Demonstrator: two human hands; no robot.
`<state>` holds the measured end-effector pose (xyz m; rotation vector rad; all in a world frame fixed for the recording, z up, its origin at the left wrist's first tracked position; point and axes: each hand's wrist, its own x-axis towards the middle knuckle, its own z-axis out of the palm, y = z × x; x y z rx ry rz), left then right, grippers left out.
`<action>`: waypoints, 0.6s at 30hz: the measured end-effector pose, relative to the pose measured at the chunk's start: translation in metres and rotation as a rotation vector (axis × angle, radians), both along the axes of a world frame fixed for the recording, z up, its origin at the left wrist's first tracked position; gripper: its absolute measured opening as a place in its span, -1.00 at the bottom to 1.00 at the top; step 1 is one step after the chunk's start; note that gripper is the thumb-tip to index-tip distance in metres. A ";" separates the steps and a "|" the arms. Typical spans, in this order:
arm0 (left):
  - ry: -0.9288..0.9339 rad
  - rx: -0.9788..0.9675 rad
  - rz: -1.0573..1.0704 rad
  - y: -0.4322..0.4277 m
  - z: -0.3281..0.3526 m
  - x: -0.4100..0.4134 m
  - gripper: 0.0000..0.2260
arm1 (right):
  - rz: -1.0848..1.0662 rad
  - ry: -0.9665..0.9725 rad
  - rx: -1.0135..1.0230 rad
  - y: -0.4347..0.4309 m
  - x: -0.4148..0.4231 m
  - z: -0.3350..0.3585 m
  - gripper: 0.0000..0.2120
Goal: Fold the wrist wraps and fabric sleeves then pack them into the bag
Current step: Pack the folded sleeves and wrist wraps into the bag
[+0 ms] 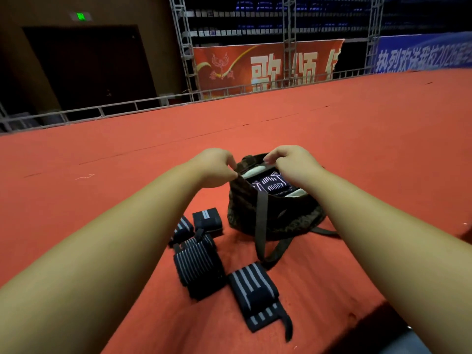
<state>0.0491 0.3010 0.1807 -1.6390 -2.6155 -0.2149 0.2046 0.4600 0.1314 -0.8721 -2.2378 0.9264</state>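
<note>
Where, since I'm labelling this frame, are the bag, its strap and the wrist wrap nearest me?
bag [293,215]: head view, on its dark front wall.
strap [260,226]: head view, on the stretch hanging down the bag's front.
nearest wrist wrap [256,293]: head view, on its middle.

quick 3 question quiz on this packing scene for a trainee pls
1. True or false: the left hand and the right hand both hold the rim of the bag.
2. The striped wraps lie: A) on the carpet, on the person's side of the bag; B) behind the bag; C) inside the bag.
3. Fill in: the bag's mouth is ____.
Key: 1 true; 2 A; 3 open.
</note>
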 end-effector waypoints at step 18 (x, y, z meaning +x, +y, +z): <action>-0.551 0.300 0.300 -0.330 -0.013 -0.036 -0.86 | 0.409 0.011 -0.092 -0.278 -0.084 0.029 -0.67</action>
